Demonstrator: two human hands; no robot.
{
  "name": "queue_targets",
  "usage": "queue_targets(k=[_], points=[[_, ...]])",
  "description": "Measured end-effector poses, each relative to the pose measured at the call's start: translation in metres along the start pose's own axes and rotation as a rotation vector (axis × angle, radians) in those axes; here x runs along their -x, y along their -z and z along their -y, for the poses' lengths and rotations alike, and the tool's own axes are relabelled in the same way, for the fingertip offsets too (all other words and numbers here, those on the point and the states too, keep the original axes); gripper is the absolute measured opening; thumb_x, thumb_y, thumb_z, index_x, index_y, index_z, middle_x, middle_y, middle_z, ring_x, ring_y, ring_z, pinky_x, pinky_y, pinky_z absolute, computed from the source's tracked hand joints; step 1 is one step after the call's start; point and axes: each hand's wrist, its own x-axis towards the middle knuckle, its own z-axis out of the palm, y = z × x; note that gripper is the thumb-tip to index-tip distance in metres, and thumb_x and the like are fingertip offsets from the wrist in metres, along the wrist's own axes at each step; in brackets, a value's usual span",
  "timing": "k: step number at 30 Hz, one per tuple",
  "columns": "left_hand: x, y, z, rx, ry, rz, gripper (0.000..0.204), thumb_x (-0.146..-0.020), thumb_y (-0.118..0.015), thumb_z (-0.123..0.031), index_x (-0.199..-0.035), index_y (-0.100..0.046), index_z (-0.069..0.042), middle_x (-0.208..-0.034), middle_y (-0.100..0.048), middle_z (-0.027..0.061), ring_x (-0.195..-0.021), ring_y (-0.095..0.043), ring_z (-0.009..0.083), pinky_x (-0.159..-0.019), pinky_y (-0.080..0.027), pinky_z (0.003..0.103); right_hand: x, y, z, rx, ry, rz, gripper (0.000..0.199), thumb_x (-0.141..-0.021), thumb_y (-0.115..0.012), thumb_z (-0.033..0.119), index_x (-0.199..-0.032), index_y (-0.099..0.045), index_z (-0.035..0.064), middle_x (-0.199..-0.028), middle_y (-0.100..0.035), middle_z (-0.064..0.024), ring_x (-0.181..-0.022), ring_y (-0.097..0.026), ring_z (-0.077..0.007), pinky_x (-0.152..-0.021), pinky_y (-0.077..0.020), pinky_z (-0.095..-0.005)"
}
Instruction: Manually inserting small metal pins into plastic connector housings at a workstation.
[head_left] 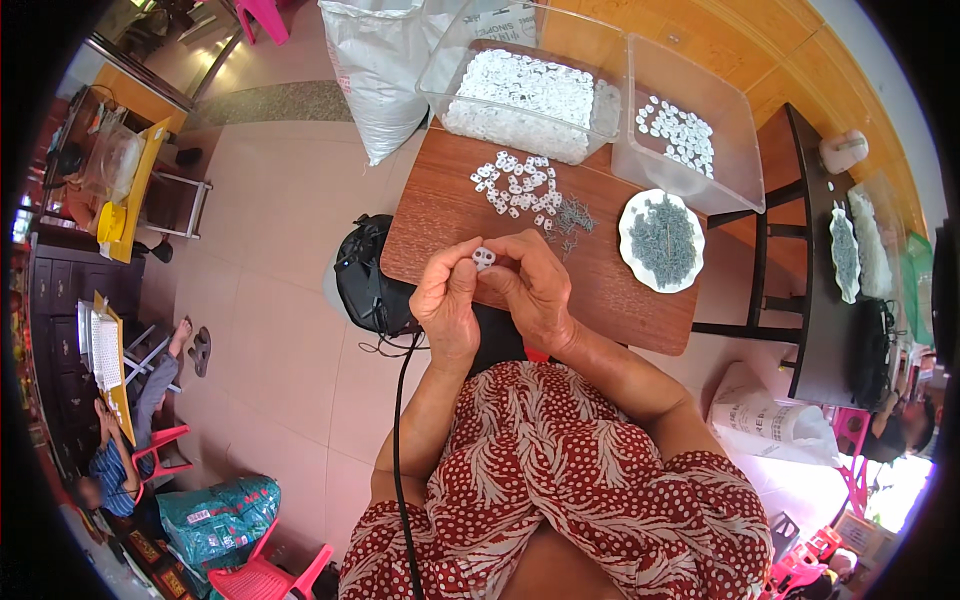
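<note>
My left hand (447,305) and my right hand (537,292) meet over the near edge of the brown table (620,315). Between their fingertips is a small white plastic piece (484,257) with dark round holes, pinched from both sides. Just beyond my fingers lies a loose pile of similar white pieces (512,184). Beside it on the right is a small heap of grey screws (575,214). Farther right, a white scalloped plate (628,264) carries many more grey screws (664,240). Whether a screw is in my fingers is too small to tell.
A clear bin (432,82) full of white pieces and another clear bin (738,178) with fewer stand at the table's back. A white sack (375,75) is behind left. A black bag (362,275) sits left, its cable near my left arm. Other people work far left.
</note>
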Motion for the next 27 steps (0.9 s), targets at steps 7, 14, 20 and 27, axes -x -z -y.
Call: queue_targets(k=[7,14,20,27], points=[[0.002,-0.003,0.0,-0.032,-0.082,-0.045,0.023,-0.09,-0.055,-0.016,-0.101,-0.058,0.004,-0.096,-0.06,0.0053,-0.084,-0.053,0.0085,-0.073,-0.044,0.02,0.0,-0.002,0.003,-0.013,-0.032,0.013,0.03,-0.074,-0.065,-0.006,-0.102,-0.057,-0.0015,-0.086,-0.054,-0.0063,-0.07,-0.049,-0.0124,-0.061,-0.042,-0.0223],[0.001,-0.003,0.0,-0.091,-0.078,-0.056,0.023,-0.091,-0.054,-0.016,-0.102,-0.058,0.004,-0.096,-0.059,0.0052,-0.083,-0.052,0.0081,-0.072,-0.044,0.02,-0.007,0.0,-0.001,0.087,0.157,0.014,0.03,-0.073,-0.066,-0.001,-0.101,-0.057,-0.0018,-0.082,-0.057,-0.0097,-0.068,-0.054,-0.018,-0.057,-0.0443,-0.0264],[0.002,-0.004,0.0,-0.2,-0.137,-0.036,0.023,-0.093,-0.05,-0.017,-0.103,-0.057,0.003,-0.095,-0.058,0.0048,-0.082,-0.051,0.0081,-0.072,-0.043,0.02,-0.005,-0.004,-0.006,0.126,0.228,-0.024,0.03,-0.071,-0.068,0.001,-0.098,-0.057,-0.0022,-0.082,-0.058,-0.011,-0.067,-0.054,-0.0216,-0.057,-0.0445,-0.0282],[0.005,-0.012,-0.001,-0.239,-0.213,-0.107,0.019,-0.093,-0.049,-0.012,-0.1,-0.057,0.003,-0.088,-0.056,0.0056,-0.078,-0.051,0.0114,-0.07,-0.042,0.023,-0.008,0.0,-0.006,0.196,0.323,0.015,0.032,-0.07,-0.068,0.001,-0.099,-0.055,-0.0028,-0.081,-0.058,-0.0122,-0.065,-0.053,-0.0234,-0.054,-0.0432,-0.0299]])
